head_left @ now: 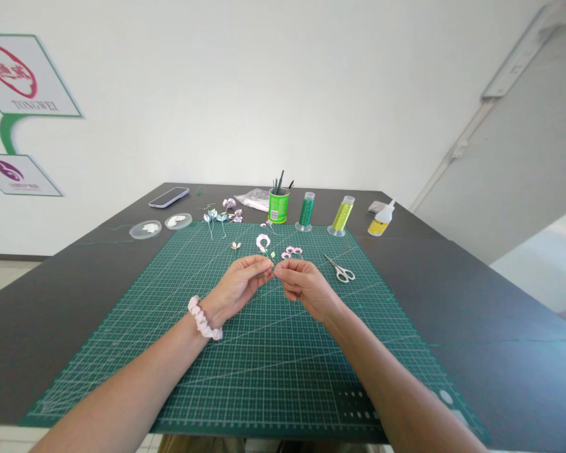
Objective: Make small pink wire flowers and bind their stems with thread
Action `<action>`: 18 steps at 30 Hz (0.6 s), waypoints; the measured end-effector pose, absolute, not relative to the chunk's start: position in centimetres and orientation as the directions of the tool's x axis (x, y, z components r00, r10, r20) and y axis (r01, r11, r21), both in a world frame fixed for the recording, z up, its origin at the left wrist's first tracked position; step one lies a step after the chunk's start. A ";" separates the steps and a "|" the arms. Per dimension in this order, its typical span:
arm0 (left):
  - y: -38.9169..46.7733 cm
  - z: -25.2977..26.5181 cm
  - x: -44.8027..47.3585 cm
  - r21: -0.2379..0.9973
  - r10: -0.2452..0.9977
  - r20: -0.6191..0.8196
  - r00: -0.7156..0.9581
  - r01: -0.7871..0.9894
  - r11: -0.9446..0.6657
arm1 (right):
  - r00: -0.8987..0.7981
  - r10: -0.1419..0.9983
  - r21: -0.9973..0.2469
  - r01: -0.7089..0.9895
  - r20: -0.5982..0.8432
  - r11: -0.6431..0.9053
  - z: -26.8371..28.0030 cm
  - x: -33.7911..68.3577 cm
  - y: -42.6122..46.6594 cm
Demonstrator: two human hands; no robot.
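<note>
Over the green cutting mat (245,365), my left hand (245,280) and my right hand (304,283) meet fingertip to fingertip. Between them is a small flower sprig (272,255) with pale green leaves on a thin stem. My left thumb and forefinger pinch it from the left. The right fingers are closed at the stem as well; the exact grip is too small to make out. Just beyond lies a white ring-shaped petal piece (263,241). Pink flowers (292,251) rest past my right hand, and a cream leaf sprig (236,246) past my left.
Scissors (342,270) lie on the mat at right. Behind stand a green can (278,206) of tools, a green thread spool (306,212), a yellow-green spool (341,217) and a glue bottle (381,220). Blue flowers (210,216), two shallow dishes (145,230) and a phone (168,197) are at left.
</note>
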State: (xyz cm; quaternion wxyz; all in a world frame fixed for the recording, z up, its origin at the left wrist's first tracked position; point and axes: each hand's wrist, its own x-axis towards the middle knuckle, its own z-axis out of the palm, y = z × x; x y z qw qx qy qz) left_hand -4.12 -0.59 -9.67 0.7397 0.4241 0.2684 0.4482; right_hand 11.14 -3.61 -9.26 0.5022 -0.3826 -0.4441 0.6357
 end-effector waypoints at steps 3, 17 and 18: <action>-0.6 -9.7 -4.1 0.866 0.888 -0.013 0.460 -0.438 0.240 | -0.197 0.979 -0.946 -0.307 -0.045 -0.105 -9.2 11.1 -3.6; -0.6 -9.7 -4.2 0.871 0.872 -0.003 0.489 -0.427 0.242 | -0.198 0.979 -0.944 -0.314 -0.040 -0.102 -9.3 11.1 -3.6; -0.6 -9.7 -4.2 0.871 0.871 -0.002 0.491 -0.428 0.243 | -0.197 0.980 -0.944 -0.315 -0.038 -0.100 -9.3 11.1 -3.6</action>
